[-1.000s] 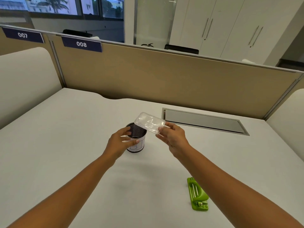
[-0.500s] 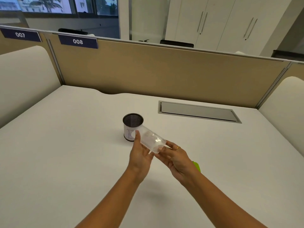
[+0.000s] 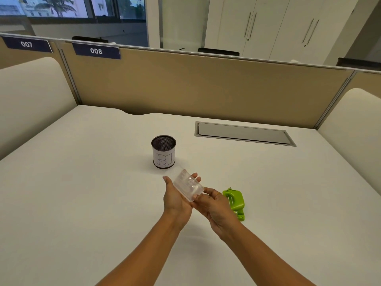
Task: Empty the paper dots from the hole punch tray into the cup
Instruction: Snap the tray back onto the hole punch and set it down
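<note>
An open-plan office: the white surface is a workstation fenced by a tan divider panel carrying numbered seat plates 007 and 008, with a cable hatch set in and white cabinets behind.

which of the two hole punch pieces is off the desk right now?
The clear plastic tray, held between the left hand and right hand just short of the cup. The green punch body lies on the desk.
</note>
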`<state>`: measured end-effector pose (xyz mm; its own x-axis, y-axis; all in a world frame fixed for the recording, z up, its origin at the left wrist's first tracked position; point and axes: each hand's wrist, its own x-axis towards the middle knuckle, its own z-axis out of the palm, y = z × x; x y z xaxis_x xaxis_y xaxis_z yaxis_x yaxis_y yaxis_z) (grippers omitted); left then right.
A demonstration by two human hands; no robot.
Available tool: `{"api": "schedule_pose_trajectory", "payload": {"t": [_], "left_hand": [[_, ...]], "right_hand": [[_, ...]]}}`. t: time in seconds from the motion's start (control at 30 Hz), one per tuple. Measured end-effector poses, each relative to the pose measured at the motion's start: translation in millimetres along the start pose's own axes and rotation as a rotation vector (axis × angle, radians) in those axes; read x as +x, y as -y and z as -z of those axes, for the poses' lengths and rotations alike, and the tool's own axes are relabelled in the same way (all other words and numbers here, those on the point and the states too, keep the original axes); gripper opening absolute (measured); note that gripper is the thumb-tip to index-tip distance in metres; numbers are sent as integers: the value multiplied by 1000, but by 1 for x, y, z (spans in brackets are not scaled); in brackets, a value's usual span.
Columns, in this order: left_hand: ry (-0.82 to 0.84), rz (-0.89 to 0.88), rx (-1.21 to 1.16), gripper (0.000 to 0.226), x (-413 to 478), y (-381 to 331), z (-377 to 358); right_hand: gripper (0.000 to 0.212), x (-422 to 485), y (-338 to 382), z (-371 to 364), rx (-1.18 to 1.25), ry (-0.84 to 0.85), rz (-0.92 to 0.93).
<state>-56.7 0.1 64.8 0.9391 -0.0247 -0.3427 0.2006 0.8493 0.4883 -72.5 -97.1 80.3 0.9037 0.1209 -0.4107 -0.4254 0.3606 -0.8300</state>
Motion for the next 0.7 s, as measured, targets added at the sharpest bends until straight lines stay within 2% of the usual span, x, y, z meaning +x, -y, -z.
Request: {"api": "schedule_pose_trajectory", "payload": {"t": [0.13,0.23,0.47,0.57,0.7], "left_hand": [[-5,-16,36,65,-1,1,4],[-22,-19,62,64,-3,1,6],[-48,47,85,60,-11,6,13],[-44,73,74,59,-15,9,15],[-49,102,82,58,-20,13,16]], "right_hand": [[27,-2,-3,7,-39,-2,55],[21,-1,-1,16,-152,-74,119],[29,15,4,61,-953,-462,473],[37,26,4,79,-1025,-564,395],[43,40,4,94,-924,-600,204]]}}
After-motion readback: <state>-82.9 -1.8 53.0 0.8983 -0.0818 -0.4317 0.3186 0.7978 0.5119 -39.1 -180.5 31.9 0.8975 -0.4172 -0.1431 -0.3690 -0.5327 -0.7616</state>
